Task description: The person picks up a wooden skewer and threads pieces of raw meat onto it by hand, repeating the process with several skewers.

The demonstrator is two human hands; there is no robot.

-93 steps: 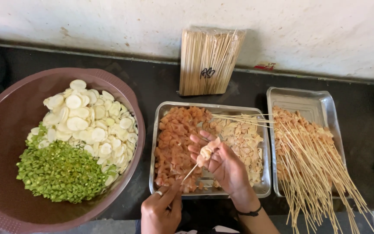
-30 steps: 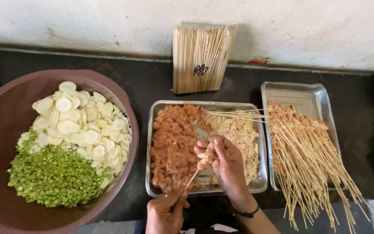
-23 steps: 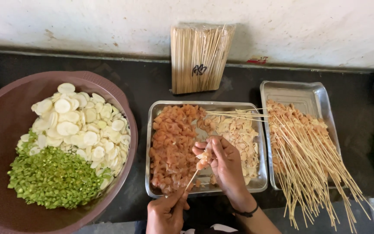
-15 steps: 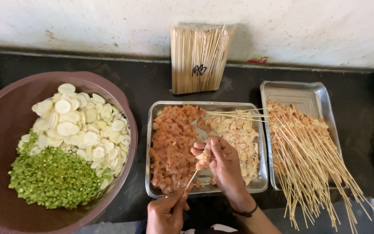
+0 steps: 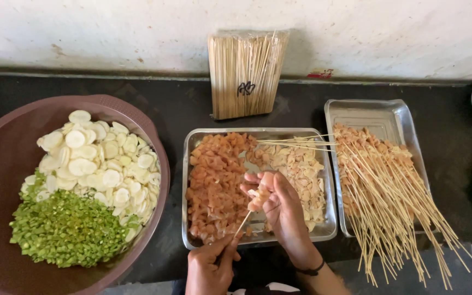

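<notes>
Over the near edge of the middle tray (image 5: 326, 232), our left hand (image 5: 211, 267) pinches the skewer (image 5: 242, 223) butt; it slants up-right into meat pieces (image 5: 259, 198) our right hand (image 5: 279, 205) curls around

Bowl (image 5: 154, 142) is placed left, meat tray (image 5: 258, 133) centre, skewer tray (image 5: 378, 109) right; stick pack (image 5: 245, 74) is propped behind, against wall (image 5: 110, 33).
</notes>
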